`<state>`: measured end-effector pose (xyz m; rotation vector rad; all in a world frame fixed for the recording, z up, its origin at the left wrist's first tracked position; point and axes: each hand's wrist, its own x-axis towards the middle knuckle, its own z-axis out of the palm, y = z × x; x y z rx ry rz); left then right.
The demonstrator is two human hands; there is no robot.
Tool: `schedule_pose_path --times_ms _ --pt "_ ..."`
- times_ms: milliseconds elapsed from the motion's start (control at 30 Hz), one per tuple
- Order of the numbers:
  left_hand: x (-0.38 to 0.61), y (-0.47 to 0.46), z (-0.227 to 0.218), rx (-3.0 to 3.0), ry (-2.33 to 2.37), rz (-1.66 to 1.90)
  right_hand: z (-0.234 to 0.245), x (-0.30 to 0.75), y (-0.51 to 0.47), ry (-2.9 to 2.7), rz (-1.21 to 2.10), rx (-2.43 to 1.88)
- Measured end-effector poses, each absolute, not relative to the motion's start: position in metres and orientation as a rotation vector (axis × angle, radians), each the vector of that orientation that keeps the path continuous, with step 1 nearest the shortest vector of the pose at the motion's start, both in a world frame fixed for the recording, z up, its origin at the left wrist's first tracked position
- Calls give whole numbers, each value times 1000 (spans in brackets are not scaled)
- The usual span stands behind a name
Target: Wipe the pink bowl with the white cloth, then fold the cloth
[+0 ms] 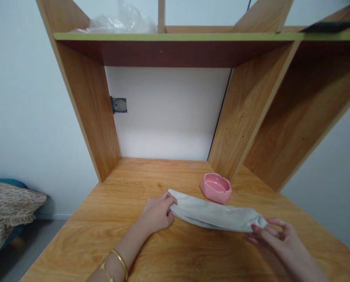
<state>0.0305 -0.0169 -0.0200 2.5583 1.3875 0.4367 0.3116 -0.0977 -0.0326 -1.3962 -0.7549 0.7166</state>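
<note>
A pale grey cloth [213, 213], folded into a long narrow strip, stretches between my two hands just over the wooden desk. Its left end is pinched by my left hand [159, 211], which has gold bracelets at the wrist. My right hand [280, 237] grips the right end between thumb and fingers, where the fabric bunches up. Directly behind the strip sits a pink angular ashtray [215, 188] with notches in its rim. The cloth's upper edge passes close in front of it; whether they touch I cannot tell.
The wooden desk [128, 196] runs back to a white panel with an uncovered wall box [119, 105]. Upright boards [87, 105] flank it under a green-edged shelf [192, 37]. Clear plastic [122, 21] and a dark flat object [327, 26] lie up there. A fringed woven throw [10, 203] is at left.
</note>
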Motion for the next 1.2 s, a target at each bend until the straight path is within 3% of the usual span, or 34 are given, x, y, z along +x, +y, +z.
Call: schedule_pose_path --times_ms 200,367,567,733,1200 --pt "11 -15 -6 2549 1384 335 -72 310 -110 -902 640 -1481" --pt "-6 -12 4 2424 1363 223 -71 323 -103 -1289 679 -1661" --pt "-3 -15 6 2421 1295 240 -56 328 -99 -1647 119 -1783" --pt "-2 -12 1 2436 1262 250 -50 314 -104 -1976 117 -1749" --pt "1 -11 7 2454 1265 221 -21 320 -80 -1805 135 -1604"
